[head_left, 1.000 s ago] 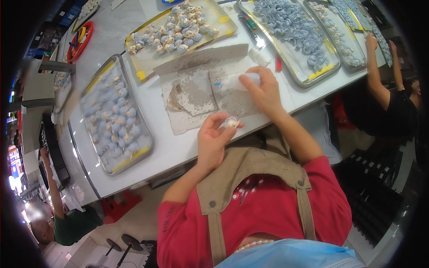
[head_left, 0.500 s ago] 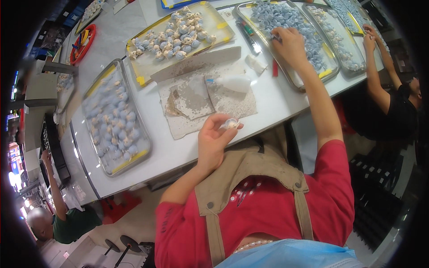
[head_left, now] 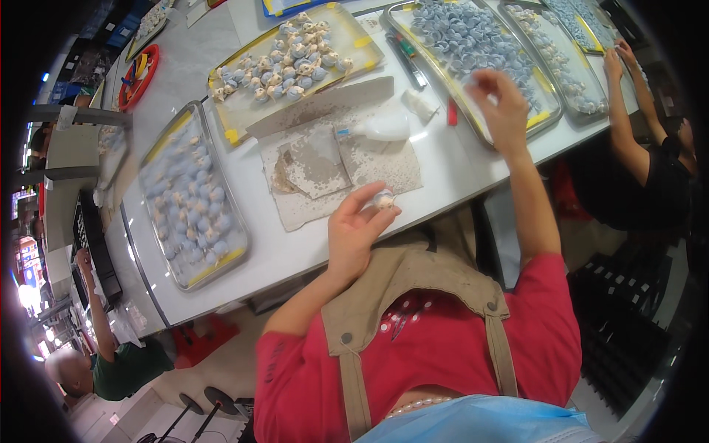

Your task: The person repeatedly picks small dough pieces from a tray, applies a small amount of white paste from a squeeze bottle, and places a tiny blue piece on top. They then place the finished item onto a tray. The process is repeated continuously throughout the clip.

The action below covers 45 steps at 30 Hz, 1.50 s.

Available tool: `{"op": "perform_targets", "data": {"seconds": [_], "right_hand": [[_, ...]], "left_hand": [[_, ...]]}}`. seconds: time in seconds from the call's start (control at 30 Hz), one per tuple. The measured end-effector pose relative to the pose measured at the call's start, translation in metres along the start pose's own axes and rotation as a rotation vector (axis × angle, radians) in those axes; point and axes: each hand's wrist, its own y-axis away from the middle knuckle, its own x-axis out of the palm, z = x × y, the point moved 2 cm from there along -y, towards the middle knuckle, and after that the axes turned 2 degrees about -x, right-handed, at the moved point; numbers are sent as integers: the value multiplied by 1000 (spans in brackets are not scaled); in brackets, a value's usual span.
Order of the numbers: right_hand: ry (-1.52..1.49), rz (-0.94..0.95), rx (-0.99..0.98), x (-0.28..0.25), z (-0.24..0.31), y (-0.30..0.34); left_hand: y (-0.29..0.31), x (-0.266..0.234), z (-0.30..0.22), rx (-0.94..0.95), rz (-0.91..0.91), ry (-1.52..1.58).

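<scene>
My left hand (head_left: 356, 230) is closed in a pinch on a small cream-and-blue-grey figurine (head_left: 383, 198), held above the table's near edge. My right hand (head_left: 504, 111) hovers over the near left rim of a metal tray (head_left: 488, 140) heaped with blue-grey cup-shaped pieces (head_left: 461, 37). Its fingers curl toward the thumb and are blurred; what sits at their tips cannot be made out. Between the hands and the back tray lies a stained grey cardboard sheet (head_left: 384, 166) with a white squeeze bottle (head_left: 384, 127) on it.
Figurines fill a left tray (head_left: 244, 221) and a yellow-edged back tray (head_left: 362, 55). By the right tray lie a cutter knife (head_left: 413, 70), a red piece (head_left: 452, 113) and a crumpled white wad (head_left: 420, 105). A red basket (head_left: 138, 77) stands far left. Co-workers sit at both sides.
My right hand has lifted out of the heap of blue-grey pieces and come nearer to me. The left hand keeps its hold on the figurine, which is turned slightly.
</scene>
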Motion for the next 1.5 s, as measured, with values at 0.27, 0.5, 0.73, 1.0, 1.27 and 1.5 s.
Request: {"op": "perform_targets", "data": {"seconds": [0.27, 0.5, 0.73, 1.0, 1.27, 1.5], "right_hand": [[-415, 392, -201, 20, 114, 89], [-381, 384, -230, 30, 126, 98], [-289, 282, -222, 34, 129, 108], [-301, 335, -275, 29, 132, 104], [-375, 371, -317, 30, 124, 99], [-424, 389, -328, 36, 111, 98]], "left_hand": [[5, 2, -4, 100, 107, -9], [13, 0, -9, 138, 34, -42], [18, -4, -13, 195, 48, -157], [18, -12, -13, 353, 6, -412], [17, -13, -13, 330, 7, -396], [15, -16, -9, 251, 13, -416]]}}
